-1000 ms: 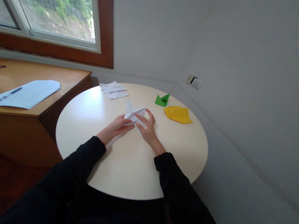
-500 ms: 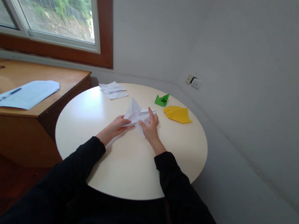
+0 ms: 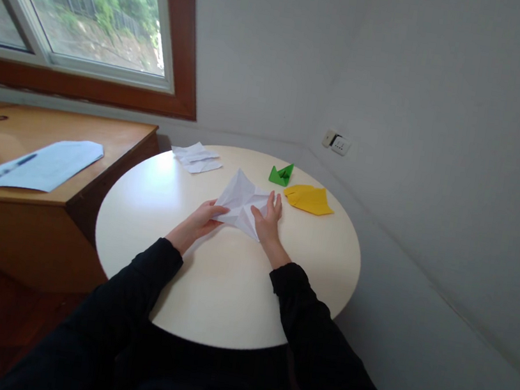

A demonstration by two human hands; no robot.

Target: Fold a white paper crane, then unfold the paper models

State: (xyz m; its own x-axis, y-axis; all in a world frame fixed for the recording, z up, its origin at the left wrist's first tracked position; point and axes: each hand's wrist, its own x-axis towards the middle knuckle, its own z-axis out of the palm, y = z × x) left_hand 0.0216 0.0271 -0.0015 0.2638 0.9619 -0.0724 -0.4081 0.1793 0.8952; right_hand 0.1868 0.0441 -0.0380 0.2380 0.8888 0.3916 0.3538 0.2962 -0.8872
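Round desk (image 3: 208,291): white top, carrying every paper piece.
Wooden desk (image 3: 47,191): on the left, under the window, with a pale sheet (image 3: 36,163) and a pen on it.
White paper (image 3: 242,202): partly unfolded, at the middle of the round desk, between both hands.
Yellow paper (image 3: 308,198): folded, just right of the white paper.
Green paper (image 3: 281,174): small folded shape, beside the yellow one.
Left hand (image 3: 201,219): fingers pinching the white paper's near-left edge.
Right hand (image 3: 267,220): open, fingers spread, pressing flat on the white paper.
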